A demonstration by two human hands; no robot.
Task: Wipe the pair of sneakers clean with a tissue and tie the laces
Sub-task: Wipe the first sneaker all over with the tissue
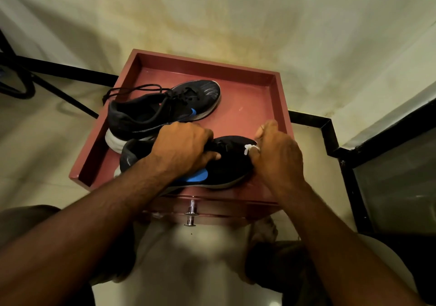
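Two black sneakers with blue logos lie on a red-brown tray-topped stand (278,98). The far sneaker (165,107) lies on its side with its black laces loose and trailing over the left rim. The near sneaker (226,166) sits at the front edge, toe to the right. My left hand (186,147) grips the near sneaker across its lace area. My right hand (276,154) pinches a small white tissue (250,148) against the sneaker's toe. Most of the tissue is hidden under my fingers.
The stand has a drawer with a metal knob (191,213) facing me. A pale wall rises behind it, with a black skirting strip along the floor. A dark glass-fronted cabinet (396,176) stands at the right. Black cables and a metal leg lie at the left.
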